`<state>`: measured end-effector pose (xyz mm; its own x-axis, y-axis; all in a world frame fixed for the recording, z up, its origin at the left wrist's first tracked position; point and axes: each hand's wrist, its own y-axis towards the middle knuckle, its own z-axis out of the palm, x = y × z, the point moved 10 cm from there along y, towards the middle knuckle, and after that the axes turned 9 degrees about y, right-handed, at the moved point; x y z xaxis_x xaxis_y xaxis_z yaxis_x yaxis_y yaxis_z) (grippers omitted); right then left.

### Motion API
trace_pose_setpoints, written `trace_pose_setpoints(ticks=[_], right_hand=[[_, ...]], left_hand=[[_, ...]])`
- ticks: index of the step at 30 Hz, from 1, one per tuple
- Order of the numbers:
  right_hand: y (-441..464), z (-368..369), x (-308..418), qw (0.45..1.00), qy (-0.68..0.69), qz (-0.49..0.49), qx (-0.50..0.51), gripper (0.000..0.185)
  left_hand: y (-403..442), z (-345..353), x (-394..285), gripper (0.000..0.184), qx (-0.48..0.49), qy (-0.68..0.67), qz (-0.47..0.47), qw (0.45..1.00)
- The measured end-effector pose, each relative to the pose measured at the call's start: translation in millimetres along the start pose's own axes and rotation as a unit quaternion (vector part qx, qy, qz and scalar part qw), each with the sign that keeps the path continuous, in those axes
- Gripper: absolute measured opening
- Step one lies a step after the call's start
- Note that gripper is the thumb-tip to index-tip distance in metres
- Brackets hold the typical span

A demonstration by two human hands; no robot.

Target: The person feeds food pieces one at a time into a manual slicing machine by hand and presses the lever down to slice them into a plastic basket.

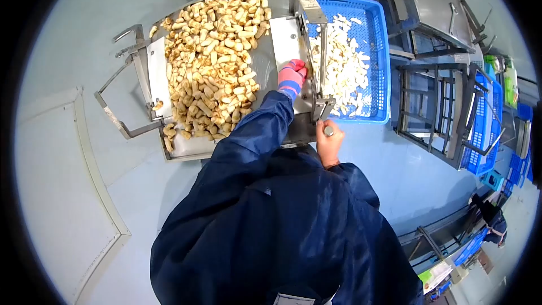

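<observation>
My left hand, in a pink and blue striped glove, is closed on a white board beside a hinged metal cutter. Its fingers are curled close to the blade side, and what they hold is hidden. My bare right hand grips the cutter's handle at the near end. Left of my left arm, a big heap of stubby, cream and brown mushrooms covers the metal table. Just beyond the cutter, pale cut pieces lie in a blue crate.
Another hinged metal frame is fixed at the table's left side. Metal racks and further blue crates stand to the right. Another person is at the far right. A white panel lies at left.
</observation>
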<state>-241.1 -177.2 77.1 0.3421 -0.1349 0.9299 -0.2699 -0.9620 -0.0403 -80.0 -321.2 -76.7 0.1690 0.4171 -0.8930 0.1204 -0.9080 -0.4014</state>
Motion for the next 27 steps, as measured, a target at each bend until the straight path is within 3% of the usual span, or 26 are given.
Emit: trace_pose_setpoints(ticks=[3,6,7,10,11,14,15,18,19,22,24,27], right_hand=[[-8.9,6.2,-39.1,1.000,0.009,0.004,0.006,0.027],[5.9,-7.3,31.9,1.000,0.008,0.006,-0.023,0.024],[9.5,-6.5,43.5,0.999,0.030,0.024,-0.003,0.023],[-6.5,3.8,-26.0,1.000,0.006,-0.007,0.002,0.023],[-9.3,8.2,-42.7,0.999,0.008,0.026,0.022,0.022],[-0.3,-5.1,14.1,1.000,-0.001,-0.016,-0.021,0.022],[5.1,-4.5,23.7,1.000,0.014,0.011,-0.009,0.023],[-2.7,-1.3,-5.7,0.999,-0.006,-0.050,-0.015,0.023],[-4.6,4.9,-20.0,1.000,-0.011,-0.004,0.008,0.023],[-3.9,-1.4,-4.8,1.000,0.011,-0.018,-0.016,0.024],[-0.3,-4.3,10.9,1.000,-0.007,-0.019,-0.019,0.025],[-0.8,-1.9,1.9,0.999,-0.029,-0.041,-0.010,0.025]], left_hand=[[-5.5,2.7,-1.9,0.015,0.025,-0.032,-0.070,0.997],[8.4,5.0,12.0,0.014,0.006,-0.056,0.014,0.998],[-7.9,-1.3,-13.7,0.013,0.003,-0.035,0.014,0.999],[-6.7,4.1,-4.1,0.013,0.022,-0.066,-0.056,0.996],[-5.6,5.7,-3.2,0.013,0.021,-0.072,-0.054,0.996],[1.6,4.9,3.0,0.012,0.007,-0.029,-0.013,0.999],[3.7,10.0,7.6,0.012,0.025,-0.040,-0.017,0.999],[5.9,11.4,11.6,0.012,0.004,-0.041,-0.026,0.999],[-5.0,7.2,-7.5,0.011,0.011,-0.010,-0.032,0.999],[-9.5,2.3,-16.4,0.011,-0.004,0.013,-0.039,0.999],[23.2,13.3,27.9,0.010,-0.022,0.054,0.055,0.997],[8.9,10.3,17.9,0.015,-0.005,-0.022,-0.032,0.999]])
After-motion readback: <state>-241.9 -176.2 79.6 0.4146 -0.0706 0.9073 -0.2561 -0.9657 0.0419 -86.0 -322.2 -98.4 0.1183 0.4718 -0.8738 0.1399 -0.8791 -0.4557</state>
